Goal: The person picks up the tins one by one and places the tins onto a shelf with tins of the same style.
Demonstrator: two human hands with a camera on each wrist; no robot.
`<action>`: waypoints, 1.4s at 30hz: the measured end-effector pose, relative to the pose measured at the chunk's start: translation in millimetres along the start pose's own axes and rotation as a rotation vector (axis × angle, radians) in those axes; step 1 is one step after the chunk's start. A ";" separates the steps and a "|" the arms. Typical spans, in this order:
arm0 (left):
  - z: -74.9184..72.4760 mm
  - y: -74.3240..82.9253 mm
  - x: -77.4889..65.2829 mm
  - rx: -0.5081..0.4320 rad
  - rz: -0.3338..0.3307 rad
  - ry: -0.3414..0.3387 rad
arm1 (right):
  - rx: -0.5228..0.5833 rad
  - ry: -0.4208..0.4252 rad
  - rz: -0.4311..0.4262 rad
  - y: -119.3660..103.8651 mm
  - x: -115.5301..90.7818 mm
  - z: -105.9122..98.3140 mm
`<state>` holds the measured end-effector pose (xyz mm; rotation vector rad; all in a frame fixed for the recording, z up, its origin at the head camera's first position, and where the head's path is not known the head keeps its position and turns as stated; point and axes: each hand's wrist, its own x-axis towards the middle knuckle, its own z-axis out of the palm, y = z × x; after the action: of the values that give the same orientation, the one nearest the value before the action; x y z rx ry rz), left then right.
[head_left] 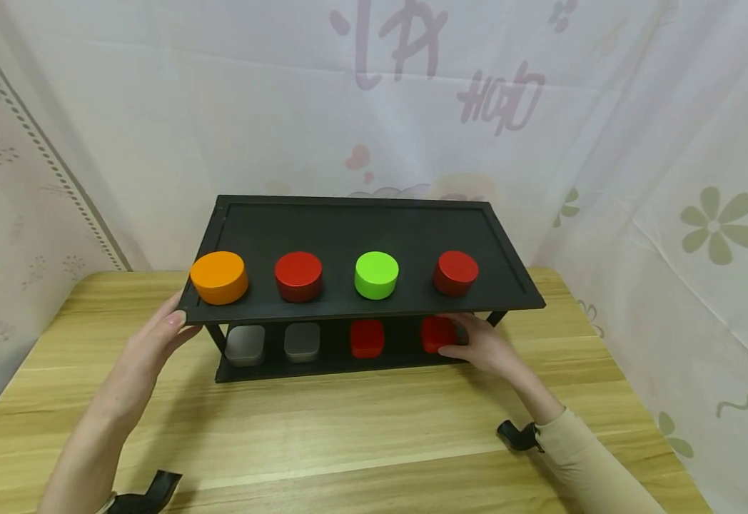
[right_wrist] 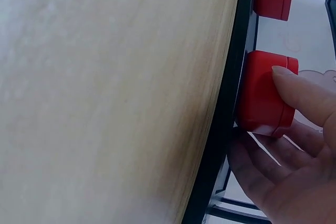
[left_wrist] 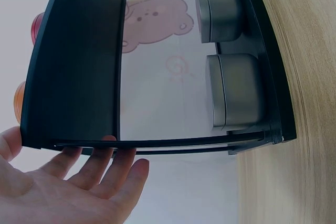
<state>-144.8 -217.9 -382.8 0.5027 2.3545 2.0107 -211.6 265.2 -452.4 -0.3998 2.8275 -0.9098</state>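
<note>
A black two-tier shelf [head_left: 348,228] stands on the wooden table. At the left end of its upper tier my left hand [head_left: 155,337] holds the edge, thumb on top and fingers underneath, as the left wrist view also shows. On the lower tier, at the right end, sits a red square tin [right_wrist: 265,93]. My right hand [right_wrist: 299,166] grips this tin, the thumb on its front and the fingers round its side. Beside it are another red square tin [head_left: 367,339] and two grey square tins [head_left: 245,345], [left_wrist: 239,90] farther left.
Along the upper tier's front stand an orange round tin [head_left: 220,278], a red round tin [head_left: 298,277], a green round tin [head_left: 377,275] and a second red round tin [head_left: 455,273]. A printed white cloth [head_left: 284,107] hangs behind the wooden table [head_left: 322,435].
</note>
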 end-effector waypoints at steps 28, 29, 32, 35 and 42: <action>2.1 0.5 -0.6 -0.009 -0.011 0.024 | 0.009 0.010 0.069 -2.1 -4.2 1.6; 2.7 0.4 -0.8 -0.009 -0.015 0.025 | 0.003 0.009 0.069 -1.9 -4.8 1.5; 4.4 0.0 -0.7 0.001 -0.021 0.021 | -0.018 0.007 0.069 -0.9 -6.4 0.9; 5.1 -0.1 0.7 0.002 -0.011 0.018 | -0.024 0.004 0.067 -0.9 -7.2 0.4; 5.2 0.3 1.6 -0.035 0.006 0.045 | 0.033 -0.014 0.020 -5.8 -7.8 -0.5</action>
<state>-145.2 -212.5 -383.1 0.4689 2.3414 2.0836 -203.1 263.3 -448.2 -0.3709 2.7945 -0.9453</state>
